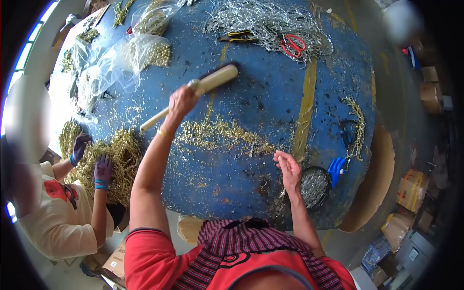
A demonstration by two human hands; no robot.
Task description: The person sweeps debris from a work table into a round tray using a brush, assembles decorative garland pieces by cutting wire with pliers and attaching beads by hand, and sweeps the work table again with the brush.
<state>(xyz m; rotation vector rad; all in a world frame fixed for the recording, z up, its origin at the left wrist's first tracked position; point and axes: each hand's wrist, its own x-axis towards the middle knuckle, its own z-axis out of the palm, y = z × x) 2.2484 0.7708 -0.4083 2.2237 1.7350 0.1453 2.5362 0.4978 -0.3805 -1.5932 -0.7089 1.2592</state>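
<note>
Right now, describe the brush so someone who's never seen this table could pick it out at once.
On the big blue table, find the wearer's bare left hand, stretched well out over the surface. It grips the brush, whose pale handle slants toward the lower left. Its pale head with dark bristles sets it apart from the black-and-yellow pliers beyond.

Faces blurred, edges cropped, small bits unresolved

Part of the brush [220, 79] is covered by the left hand [183, 100], and its dark bristles are smeared by blur. The gold bits [227, 135] are too small to be told apart. Whether they are touched by the right hand [290, 170] cannot be seen. The silver tinsel [256, 19] is cut off at the top, the red shirt [152, 258] at the bottom. The co-worker's head [30, 111] is blurred out, as is a patch at upper right.
</note>
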